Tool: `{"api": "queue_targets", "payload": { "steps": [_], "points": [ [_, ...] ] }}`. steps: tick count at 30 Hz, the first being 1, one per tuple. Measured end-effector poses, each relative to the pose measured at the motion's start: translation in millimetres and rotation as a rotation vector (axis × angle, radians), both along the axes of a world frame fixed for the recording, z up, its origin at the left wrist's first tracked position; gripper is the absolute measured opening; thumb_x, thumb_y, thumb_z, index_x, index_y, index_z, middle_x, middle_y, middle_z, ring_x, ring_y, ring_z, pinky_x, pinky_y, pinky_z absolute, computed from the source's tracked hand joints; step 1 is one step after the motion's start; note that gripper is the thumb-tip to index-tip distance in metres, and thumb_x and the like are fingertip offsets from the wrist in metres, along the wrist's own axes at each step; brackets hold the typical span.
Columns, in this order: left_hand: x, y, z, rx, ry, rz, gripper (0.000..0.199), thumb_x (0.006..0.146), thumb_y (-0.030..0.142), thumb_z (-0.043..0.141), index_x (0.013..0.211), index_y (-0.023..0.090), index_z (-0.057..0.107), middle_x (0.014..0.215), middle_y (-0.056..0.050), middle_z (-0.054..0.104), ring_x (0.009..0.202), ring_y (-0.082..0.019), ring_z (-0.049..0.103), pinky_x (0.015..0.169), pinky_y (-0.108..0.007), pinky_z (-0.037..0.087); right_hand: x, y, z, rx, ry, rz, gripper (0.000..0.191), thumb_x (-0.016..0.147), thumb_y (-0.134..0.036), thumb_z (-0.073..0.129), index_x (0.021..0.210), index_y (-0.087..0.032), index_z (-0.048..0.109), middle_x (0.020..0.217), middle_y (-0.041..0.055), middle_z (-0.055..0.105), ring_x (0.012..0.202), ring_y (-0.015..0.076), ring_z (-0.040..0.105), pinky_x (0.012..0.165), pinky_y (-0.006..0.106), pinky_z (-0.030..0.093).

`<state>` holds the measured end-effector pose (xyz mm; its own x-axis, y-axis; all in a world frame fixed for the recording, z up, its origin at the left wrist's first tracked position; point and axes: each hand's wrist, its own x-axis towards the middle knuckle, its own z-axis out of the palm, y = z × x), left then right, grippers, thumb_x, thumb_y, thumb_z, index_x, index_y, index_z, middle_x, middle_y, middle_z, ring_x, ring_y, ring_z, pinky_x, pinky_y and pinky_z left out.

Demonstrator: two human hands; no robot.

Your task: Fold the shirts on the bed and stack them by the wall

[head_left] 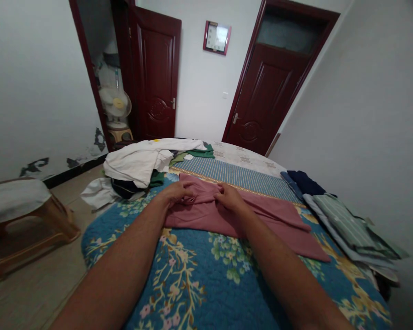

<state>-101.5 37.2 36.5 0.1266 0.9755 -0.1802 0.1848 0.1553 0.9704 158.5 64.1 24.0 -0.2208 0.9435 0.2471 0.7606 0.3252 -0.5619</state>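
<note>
A pair of dusty-pink trousers [278, 215] lies spread sideways on the blue floral bedcover [241, 293], its legs pointing right. Near its left end, my left hand [179, 192] has its fingers closed on the cloth. A short way to the right, my right hand [229, 197] pinches the same fabric at the upper edge. Between both hands the cloth is bunched into creases. The fingertips are partly hidden in the folds.
White clothes [137, 162] lie heaped with green and dark garments at the bed's far left. Folded clothes [351, 224] are stacked along the right edge. A stool [24, 201] stands on the floor at left. Two dark red doors [158, 68] are behind.
</note>
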Motion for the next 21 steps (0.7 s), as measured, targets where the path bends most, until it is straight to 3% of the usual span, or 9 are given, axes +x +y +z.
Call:
{"api": "queue_targets", "payload": {
  "steps": [2,5,9,13,18,21],
  "points": [
    [-0.3,2.0,-2.0,-0.002,-0.044,-0.019,0.075,0.062,0.021,0.083,0.136,0.019,0.071,0.082,-0.002,0.073,0.069,-0.017,0.064,0.056,-0.024,0.047,-1.6,0.9,2.5,-0.037,0.044,0.033,0.041,0.081,-0.017,0.065,0.12,-0.017,0.074,0.099,0.007,0.078,0.086,0.0221,0.07,0.081,0.032,0.053],
    [0.3,6.9,-5.8,-0.05,-0.099,0.009,0.06,0.064,0.019,0.079,0.124,0.021,0.074,0.086,-0.002,0.073,0.071,-0.016,0.063,0.058,-0.023,0.049,5.0,-13.7,7.8,0.031,0.105,0.163,0.02,0.084,-0.018,0.058,0.095,-0.019,0.076,0.086,0.0026,0.075,0.081,0.02,0.066,0.078,0.03,0.051],
    [2.6,9.4,-7.3,-0.109,-0.07,0.109,0.04,0.068,0.022,0.078,0.107,0.019,0.076,0.074,0.0,0.066,0.062,-0.014,0.058,0.054,-0.023,0.047,22.1,-47.9,3.4,0.173,0.084,0.347,0.023,0.083,-0.011,0.055,0.094,-0.022,0.073,0.096,0.0035,0.073,0.092,0.0209,0.065,0.088,0.033,0.049],
    [4.5,2.6,-1.9,-0.118,-0.044,0.12,0.024,0.07,0.022,0.077,0.093,0.016,0.074,0.065,0.001,0.061,0.053,-0.013,0.054,0.049,-0.024,0.043,34.6,-66.8,-13.0,0.299,-0.024,0.429,0.022,0.079,-0.005,0.056,0.088,-0.022,0.066,0.095,0.0059,0.068,0.096,0.023,0.061,0.091,0.036,0.047],
    [-0.1,-5.7,4.4,-0.138,-0.012,0.13,0.042,0.071,0.022,0.079,0.112,0.019,0.072,0.064,0.003,0.061,0.052,-0.014,0.057,0.053,-0.025,0.048,30.1,-71.9,-14.5,0.389,-0.049,0.421,0.02,0.085,-0.007,0.057,0.094,-0.023,0.065,0.115,0.0103,0.067,0.109,0.0247,0.06,0.097,0.038,0.048],
    [-4.4,-5.6,5.3,-0.137,-0.007,0.136,0.054,0.068,0.018,0.078,0.121,0.019,0.069,0.066,0.003,0.062,0.053,-0.013,0.059,0.054,-0.025,0.05,22.3,-78.5,-7.8,0.393,-0.124,0.438,0.018,0.089,-0.013,0.061,0.103,-0.023,0.067,0.108,0.0096,0.069,0.102,0.0251,0.061,0.095,0.039,0.048]
  ]
}}
